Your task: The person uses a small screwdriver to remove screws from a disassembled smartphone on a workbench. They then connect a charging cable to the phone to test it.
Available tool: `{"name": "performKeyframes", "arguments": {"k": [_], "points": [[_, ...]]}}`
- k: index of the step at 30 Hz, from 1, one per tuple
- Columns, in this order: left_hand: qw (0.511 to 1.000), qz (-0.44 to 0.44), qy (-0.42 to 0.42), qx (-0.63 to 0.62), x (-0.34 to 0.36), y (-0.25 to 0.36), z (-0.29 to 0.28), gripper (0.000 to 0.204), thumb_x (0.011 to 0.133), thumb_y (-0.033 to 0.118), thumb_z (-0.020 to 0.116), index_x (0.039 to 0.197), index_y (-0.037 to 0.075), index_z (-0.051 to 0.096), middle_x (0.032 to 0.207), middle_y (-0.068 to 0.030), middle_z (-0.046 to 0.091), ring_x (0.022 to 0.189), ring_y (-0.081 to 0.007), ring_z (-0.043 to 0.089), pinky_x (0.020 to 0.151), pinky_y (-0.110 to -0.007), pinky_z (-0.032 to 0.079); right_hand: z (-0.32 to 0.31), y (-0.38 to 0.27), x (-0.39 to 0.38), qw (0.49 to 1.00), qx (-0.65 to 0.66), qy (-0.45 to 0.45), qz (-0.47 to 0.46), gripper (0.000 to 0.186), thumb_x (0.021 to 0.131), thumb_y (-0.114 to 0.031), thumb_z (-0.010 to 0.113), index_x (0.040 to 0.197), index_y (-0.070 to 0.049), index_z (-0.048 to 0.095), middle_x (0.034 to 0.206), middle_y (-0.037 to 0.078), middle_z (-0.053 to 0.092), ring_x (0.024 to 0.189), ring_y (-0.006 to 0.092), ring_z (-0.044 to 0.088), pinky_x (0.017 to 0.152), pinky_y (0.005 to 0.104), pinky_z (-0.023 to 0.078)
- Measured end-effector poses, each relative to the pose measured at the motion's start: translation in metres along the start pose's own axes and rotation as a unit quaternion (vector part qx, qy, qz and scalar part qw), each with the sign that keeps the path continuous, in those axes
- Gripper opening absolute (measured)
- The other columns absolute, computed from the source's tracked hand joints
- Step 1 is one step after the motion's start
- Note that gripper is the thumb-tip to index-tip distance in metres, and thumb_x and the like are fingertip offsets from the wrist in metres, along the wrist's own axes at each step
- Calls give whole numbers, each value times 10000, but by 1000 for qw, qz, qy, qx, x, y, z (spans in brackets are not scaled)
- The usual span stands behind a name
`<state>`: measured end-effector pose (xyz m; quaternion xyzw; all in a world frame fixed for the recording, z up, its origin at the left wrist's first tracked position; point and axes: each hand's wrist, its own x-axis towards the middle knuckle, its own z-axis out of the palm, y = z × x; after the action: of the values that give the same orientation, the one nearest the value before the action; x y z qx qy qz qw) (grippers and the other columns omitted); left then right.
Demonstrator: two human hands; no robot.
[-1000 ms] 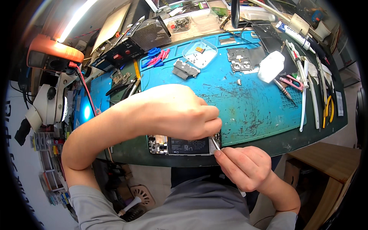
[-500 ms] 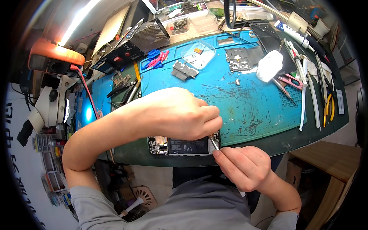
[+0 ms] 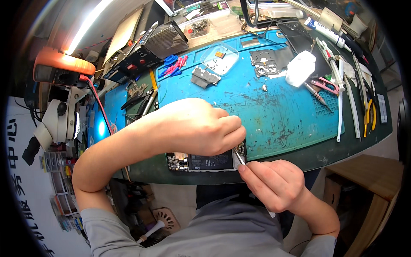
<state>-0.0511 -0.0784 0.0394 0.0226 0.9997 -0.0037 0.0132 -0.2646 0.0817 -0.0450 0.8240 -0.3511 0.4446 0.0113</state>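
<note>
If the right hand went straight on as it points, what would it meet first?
Likely the right end of the phone, where the tool in the right hand points; the left hand lies just beyond, its height unclear.

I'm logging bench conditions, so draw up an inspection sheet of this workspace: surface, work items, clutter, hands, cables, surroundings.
Surface: scuffed blue mat on a dark green bench.
Work items: opened phone, black battery exposed, partly hidden by the left hand.
Clutter: clear tray with small parts; yellow-handled tool at right.
Hands: right hand holds a slim tool at the phone; left hand's grip hidden.
Cables: red lead below an orange meter.
Surroundings: lit lamp; wooden cabinet.
</note>
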Motion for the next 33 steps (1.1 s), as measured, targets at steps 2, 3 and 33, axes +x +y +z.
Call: {"name": "performKeyframes", "arguments": {"k": [2, 3, 33], "points": [[1000, -10, -4, 7, 1, 4, 0, 240, 821, 131, 717, 1034, 25, 681, 821, -26, 553, 703, -151, 666, 516, -313, 550, 1, 0, 0, 1000, 1, 4, 3, 311, 745, -30, 760, 1042, 54, 797, 951, 93, 725, 728, 149, 702, 577, 259, 531], [1000, -17, -8, 12, 1, 5, -1, 240, 822, 129, 716, 1035, 25, 682, 826, -27, 560, 704, -151, 667, 518, -315, 550, 1, 0, 0, 1000, 3, 7, 3, 310, 746, -31, 761, 1041, 54, 797, 950, 93, 726, 728, 150, 703, 577, 259, 532], [996, -34, 49, -65, -18, -4, 3, 226, 904, 118, 750, 1112, 41, 710, 1022, -66, 716, 801, -197, 734, 609, -327, 586, 5, 2, -1, 1000, 15, 27, 4, 198, 821, -14, 765, 1001, 67, 774, 918, 96, 708, 682, 139, 656, 531, 260, 460]]}}
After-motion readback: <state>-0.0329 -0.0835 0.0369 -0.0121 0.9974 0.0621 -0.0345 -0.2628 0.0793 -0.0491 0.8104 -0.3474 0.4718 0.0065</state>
